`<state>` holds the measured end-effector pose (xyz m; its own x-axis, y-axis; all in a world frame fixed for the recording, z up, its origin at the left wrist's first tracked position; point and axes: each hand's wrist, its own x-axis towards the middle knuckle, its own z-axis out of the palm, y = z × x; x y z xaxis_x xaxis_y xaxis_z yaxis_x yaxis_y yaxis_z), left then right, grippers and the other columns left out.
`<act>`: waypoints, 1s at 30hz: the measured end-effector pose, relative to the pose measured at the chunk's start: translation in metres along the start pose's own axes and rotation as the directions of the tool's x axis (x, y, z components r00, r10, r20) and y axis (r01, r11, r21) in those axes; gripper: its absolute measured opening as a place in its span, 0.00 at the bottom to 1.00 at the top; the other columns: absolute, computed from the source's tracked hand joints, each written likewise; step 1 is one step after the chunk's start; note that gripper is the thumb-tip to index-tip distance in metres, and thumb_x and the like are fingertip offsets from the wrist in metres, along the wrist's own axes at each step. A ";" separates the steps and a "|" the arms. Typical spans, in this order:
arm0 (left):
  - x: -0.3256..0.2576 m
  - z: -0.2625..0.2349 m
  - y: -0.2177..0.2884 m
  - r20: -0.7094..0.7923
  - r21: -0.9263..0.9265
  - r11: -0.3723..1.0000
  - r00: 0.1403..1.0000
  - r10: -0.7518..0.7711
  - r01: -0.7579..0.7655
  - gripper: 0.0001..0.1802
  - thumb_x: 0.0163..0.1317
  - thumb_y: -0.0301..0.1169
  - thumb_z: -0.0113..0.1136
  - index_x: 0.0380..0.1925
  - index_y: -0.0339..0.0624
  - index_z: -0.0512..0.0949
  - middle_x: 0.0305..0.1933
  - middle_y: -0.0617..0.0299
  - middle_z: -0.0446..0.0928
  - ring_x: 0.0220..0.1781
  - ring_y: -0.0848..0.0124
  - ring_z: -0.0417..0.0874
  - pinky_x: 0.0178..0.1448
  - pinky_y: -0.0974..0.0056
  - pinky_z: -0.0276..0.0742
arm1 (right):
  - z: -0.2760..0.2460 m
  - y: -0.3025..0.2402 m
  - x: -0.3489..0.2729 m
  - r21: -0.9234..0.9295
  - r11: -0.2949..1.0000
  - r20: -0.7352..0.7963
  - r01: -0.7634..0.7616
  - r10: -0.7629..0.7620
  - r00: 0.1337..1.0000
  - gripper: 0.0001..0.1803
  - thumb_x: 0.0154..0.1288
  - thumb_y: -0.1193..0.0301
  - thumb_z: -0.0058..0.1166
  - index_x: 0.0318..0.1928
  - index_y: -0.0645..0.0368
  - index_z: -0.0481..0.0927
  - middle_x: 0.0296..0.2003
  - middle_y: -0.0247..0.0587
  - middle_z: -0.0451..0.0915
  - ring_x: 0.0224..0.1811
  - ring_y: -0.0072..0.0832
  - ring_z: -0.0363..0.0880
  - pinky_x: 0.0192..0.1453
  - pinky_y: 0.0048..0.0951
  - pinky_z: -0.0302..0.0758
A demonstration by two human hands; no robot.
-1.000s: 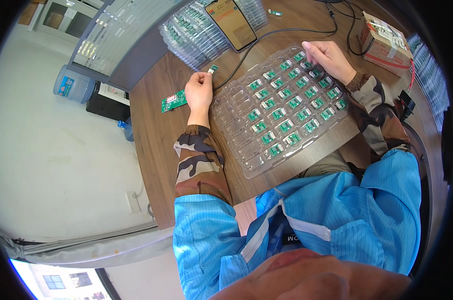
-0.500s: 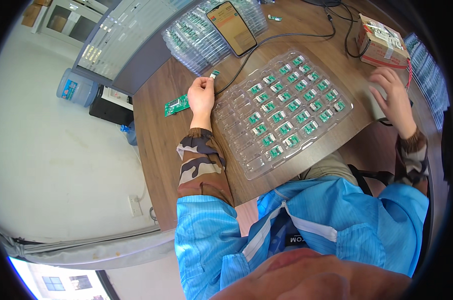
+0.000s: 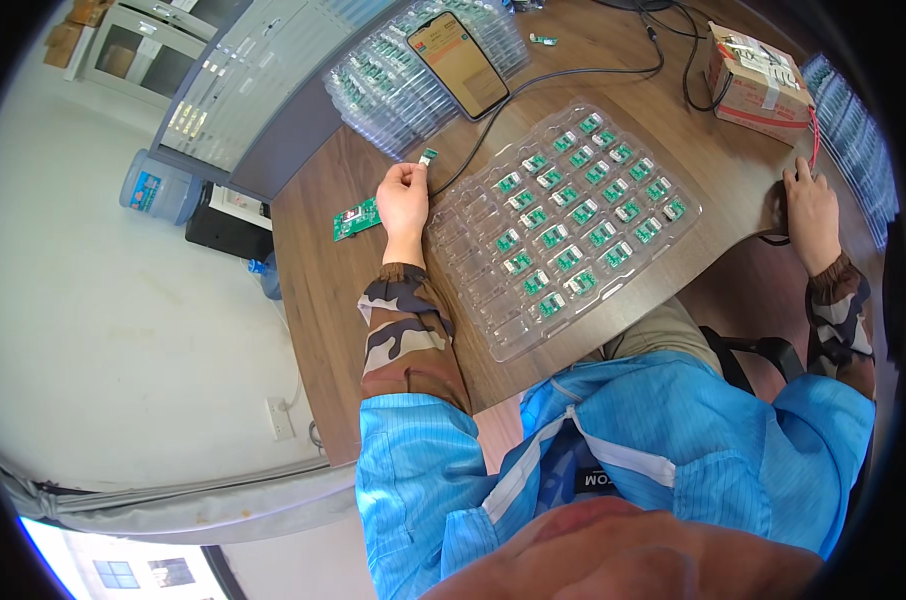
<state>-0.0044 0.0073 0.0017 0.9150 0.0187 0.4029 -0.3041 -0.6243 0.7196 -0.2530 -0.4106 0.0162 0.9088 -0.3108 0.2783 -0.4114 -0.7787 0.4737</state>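
My left hand (image 3: 404,205) pinches a small green circuit board (image 3: 429,157) between thumb and fingertips, above the left side of the desk. Beside that wrist lies a larger green circuit board (image 3: 356,220) with a display-like part on it; the hand hides its right end. A clear plastic blister tray (image 3: 503,318) sits to the right, its pockets holding several small green boards, while the left column of pockets is bare. At the desk's right edge, my right hand (image 3: 813,215) has its fingers bent together around something dark that I cannot make out.
A phone (image 3: 459,65) leans on stacked clear trays (image 3: 378,85) of boards at the back. A black cable (image 3: 583,72) crosses the desk. At the right stand a taped carton (image 3: 763,85) with red wires and more stacked trays (image 3: 853,145). One loose board (image 3: 543,41) lies farther back.
My right hand has come down from above the desk's right side to its edge, its spread fingers now drawn together. My left hand keeps its pinch on the small board, nearly in place.
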 end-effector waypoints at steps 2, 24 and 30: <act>0.000 -0.001 -0.002 -0.004 0.010 1.000 1.000 0.004 -0.004 0.10 0.50 0.35 0.56 0.22 0.39 0.75 0.15 0.65 0.72 0.17 0.76 0.69 0.25 0.69 0.65 | 0.002 -0.002 0.004 -0.139 0.989 -0.038 0.045 -0.050 0.998 0.09 0.48 0.76 0.46 0.34 0.57 0.71 0.35 0.35 0.69 0.33 0.29 0.72 0.32 0.25 0.72; -0.001 -0.002 0.002 0.012 0.020 1.000 1.000 -0.012 0.011 0.12 0.50 0.35 0.56 0.24 0.36 0.76 0.16 0.69 0.71 0.19 0.82 0.66 0.24 0.74 0.62 | 0.037 0.006 0.021 -0.151 0.988 0.046 0.038 -0.031 0.998 0.07 0.55 0.73 0.41 0.33 0.60 0.72 0.31 0.40 0.69 0.29 0.29 0.72 0.32 0.24 0.70; 0.000 0.000 -0.001 -0.008 0.016 1.000 1.000 0.013 -0.013 0.10 0.49 0.35 0.56 0.22 0.38 0.75 0.14 0.64 0.71 0.17 0.75 0.69 0.25 0.69 0.65 | 0.042 0.017 0.016 -0.156 0.971 -0.067 0.182 -0.194 0.979 0.08 0.51 0.76 0.41 0.33 0.62 0.71 0.34 0.42 0.68 0.30 0.30 0.71 0.34 0.24 0.70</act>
<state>-0.0037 0.0080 0.0013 0.9089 0.0166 0.4167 -0.3116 -0.6371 0.7050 -0.2428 -0.4521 -0.0062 0.9645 -0.1166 0.2368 -0.2452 -0.7276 0.6406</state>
